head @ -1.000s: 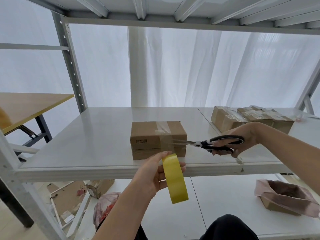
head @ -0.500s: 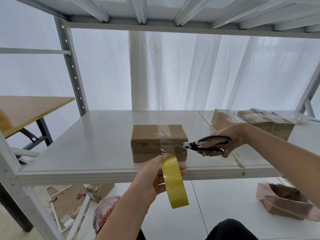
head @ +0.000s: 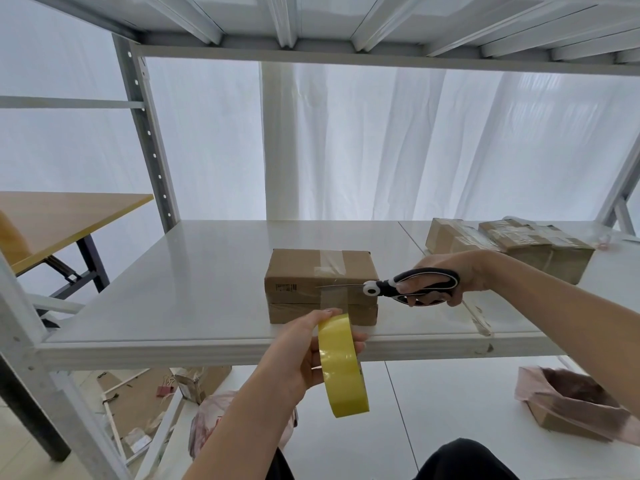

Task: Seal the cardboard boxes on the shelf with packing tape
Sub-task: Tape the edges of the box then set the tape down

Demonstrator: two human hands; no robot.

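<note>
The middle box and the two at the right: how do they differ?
The middle box bears one clear tape strip, joined to the yellow roll; the right pair is crossed by many strips. The middle box stands alone near the front; the pair sits together, farther back. All are brown cardboard.

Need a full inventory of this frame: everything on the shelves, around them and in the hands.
shelf unit: 1, white metal, fills the view
middle box: 1, brown with clear tape over it, front middle of the upper board
taped boxes: 2, brown, back right of the same board
open box: 1, brown with a pinkish bag in it, lower board, right
tape roll: 1, yellow, in front of the shelf edge
scissors: 1, black and white handles, blades at the middle box's front
table: 1, wood top, left
curtain: white, behind the shelf
binder clip: 1, red, floor, lower left
left hand: 1, holds the tape roll
right hand: 1, grips the scissors
</note>
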